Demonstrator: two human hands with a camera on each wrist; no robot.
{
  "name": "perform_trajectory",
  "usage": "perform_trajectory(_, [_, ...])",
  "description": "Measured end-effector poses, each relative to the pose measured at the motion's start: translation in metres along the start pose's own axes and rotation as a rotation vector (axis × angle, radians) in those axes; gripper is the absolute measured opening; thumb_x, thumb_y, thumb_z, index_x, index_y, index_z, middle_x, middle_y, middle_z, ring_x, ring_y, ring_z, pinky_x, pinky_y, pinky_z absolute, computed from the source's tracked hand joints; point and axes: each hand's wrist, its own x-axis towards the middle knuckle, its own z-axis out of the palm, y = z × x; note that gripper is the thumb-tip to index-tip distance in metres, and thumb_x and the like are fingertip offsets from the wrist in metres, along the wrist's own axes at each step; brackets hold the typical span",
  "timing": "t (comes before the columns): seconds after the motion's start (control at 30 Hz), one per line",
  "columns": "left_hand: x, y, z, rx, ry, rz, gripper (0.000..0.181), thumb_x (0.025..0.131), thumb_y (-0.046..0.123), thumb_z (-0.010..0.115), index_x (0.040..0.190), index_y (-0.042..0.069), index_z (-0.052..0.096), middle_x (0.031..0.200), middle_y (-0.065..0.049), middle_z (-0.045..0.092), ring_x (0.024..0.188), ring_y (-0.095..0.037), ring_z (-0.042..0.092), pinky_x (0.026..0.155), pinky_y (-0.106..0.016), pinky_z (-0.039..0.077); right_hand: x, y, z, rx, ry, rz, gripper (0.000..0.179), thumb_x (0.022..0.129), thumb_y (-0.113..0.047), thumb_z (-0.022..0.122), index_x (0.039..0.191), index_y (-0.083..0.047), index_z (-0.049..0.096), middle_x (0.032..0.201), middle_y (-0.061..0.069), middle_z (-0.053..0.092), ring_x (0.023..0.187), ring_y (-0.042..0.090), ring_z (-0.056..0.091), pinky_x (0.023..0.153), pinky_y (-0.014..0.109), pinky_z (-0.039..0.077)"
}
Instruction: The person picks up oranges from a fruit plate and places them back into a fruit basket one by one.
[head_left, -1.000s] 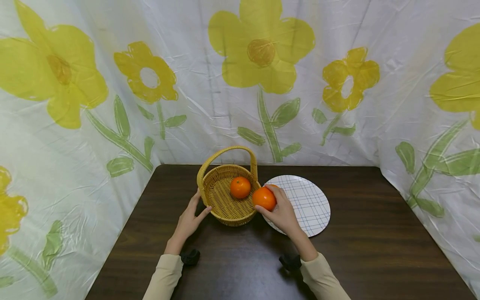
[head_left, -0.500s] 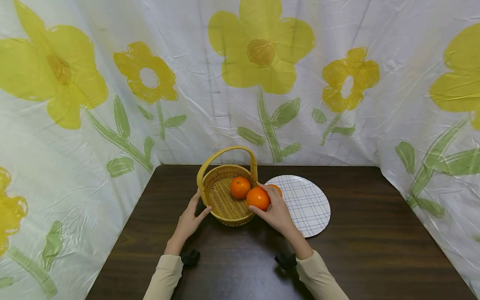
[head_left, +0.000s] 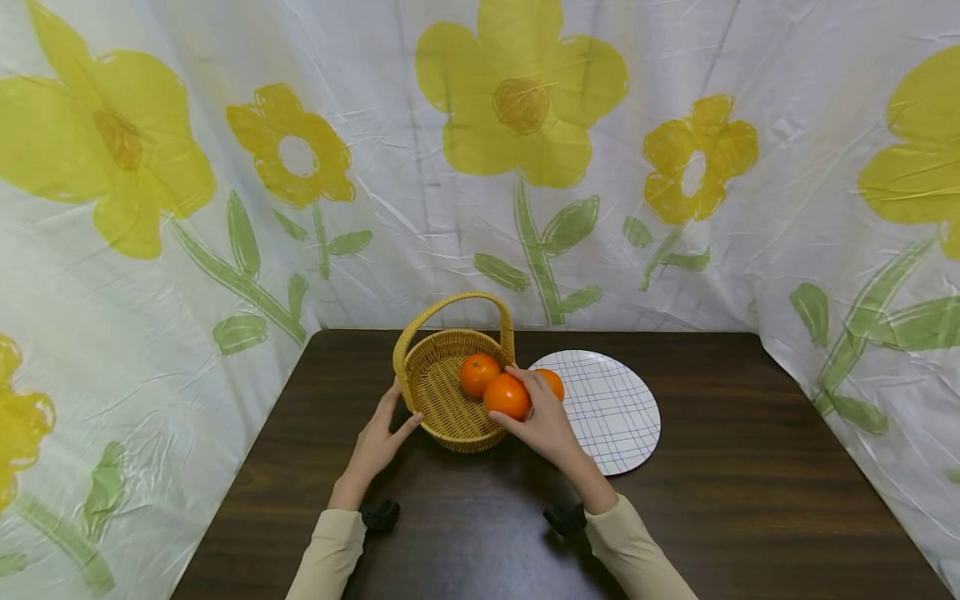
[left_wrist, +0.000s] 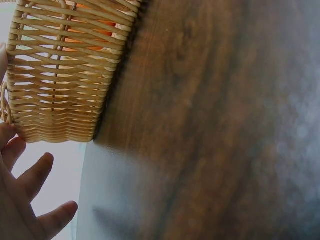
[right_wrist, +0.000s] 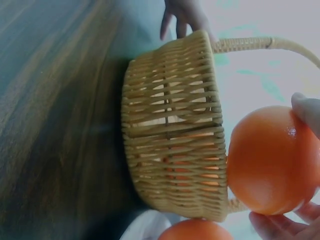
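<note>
A yellow wicker basket (head_left: 450, 429) with an arched handle stands upright on the table, and one orange (head_left: 480, 375) lies inside it. My left hand (head_left: 372, 446) touches the basket's near left side with thumb and fingertips; in the left wrist view, the other fingers of this hand (left_wrist: 30, 195) spread beside the wicker. My right hand (head_left: 547, 425) grips a second orange (head_left: 507, 397) between thumb and fingers, over the basket's right rim. In the right wrist view this held orange (right_wrist: 272, 160) is at rim height. A third orange (head_left: 553, 383) rests on the plate, partly hidden by my right hand.
The round white plate (head_left: 615, 408) with a blue line grid lies just right of the basket. Both stand on a dark wooden table (head_left: 720, 483). Behind and beside the table hangs a white curtain (head_left: 405, 242) with yellow flowers.
My right hand has carried its orange leftward from above the plate's edge to over the basket's right rim, uncovering more of the orange on the plate. My left hand and the basket have stayed still.
</note>
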Motion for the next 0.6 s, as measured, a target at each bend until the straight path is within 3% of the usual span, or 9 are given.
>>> perform_trajectory(0.2, [0.0005, -0.0003, 0.0002, 0.001, -0.001, 0.002, 0.073, 0.091, 0.047, 0.054, 0.148, 0.041, 0.009, 0.156, 0.004, 0.01, 0.136, -0.034, 0.028, 0.091, -0.065, 0.035, 0.0031, -0.0035, 0.0028, -0.01, -0.024, -0.001, 0.07, 0.073, -0.042, 0.077, 0.133, -0.015, 0.05, 0.127, 0.005, 0.05, 0.105, 0.023, 0.055, 0.079, 0.04, 0.05])
perform_trajectory(0.6, [0.0, -0.0028, 0.0007, -0.017, -0.006, 0.002, 0.073, 0.09, 0.048, 0.053, 0.147, 0.043, 0.007, 0.156, 0.0, 0.011, 0.137, -0.032, 0.027, 0.093, -0.064, 0.035, 0.0066, -0.0072, 0.0105, -0.071, -0.07, -0.023, 0.071, 0.073, -0.049, 0.074, 0.131, -0.016, 0.05, 0.127, 0.006, 0.049, 0.112, 0.027, 0.055, 0.083, 0.043, 0.049])
